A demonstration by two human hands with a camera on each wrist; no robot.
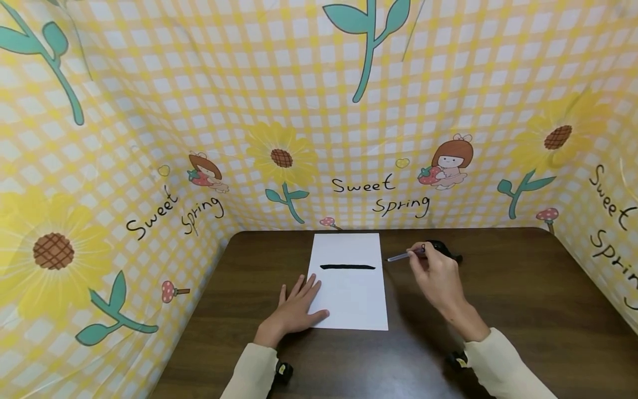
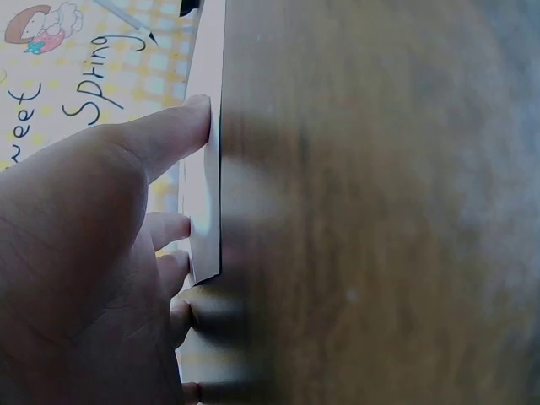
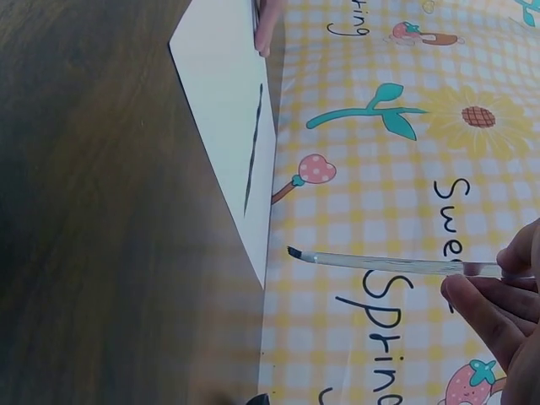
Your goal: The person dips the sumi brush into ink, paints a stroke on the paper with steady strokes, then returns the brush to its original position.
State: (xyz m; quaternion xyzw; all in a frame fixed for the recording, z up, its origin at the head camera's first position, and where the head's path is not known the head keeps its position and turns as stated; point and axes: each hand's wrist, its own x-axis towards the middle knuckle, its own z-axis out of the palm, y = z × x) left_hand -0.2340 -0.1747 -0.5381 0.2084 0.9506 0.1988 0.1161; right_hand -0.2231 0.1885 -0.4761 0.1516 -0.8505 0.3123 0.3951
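A white sheet of paper (image 1: 349, 299) lies on the table with one thick black horizontal stroke (image 1: 347, 267) across its upper half. My left hand (image 1: 295, 310) rests spread on the paper's left edge, thumb and fingertips pressing it down; the left wrist view shows the thumb (image 2: 164, 139) over the sheet. To the right of the paper, my right hand (image 1: 438, 277) pinches a slim brush (image 3: 380, 263) with a clear handle and a black, slanted tip. That tip points left and is held off the paper, just beyond its right edge.
A black object (image 1: 443, 249), partly hidden by the right hand, sits on the dark wooden table (image 1: 508, 288). Yellow checked cloth (image 1: 299, 83) with flowers and lettering surrounds the table's back and sides.
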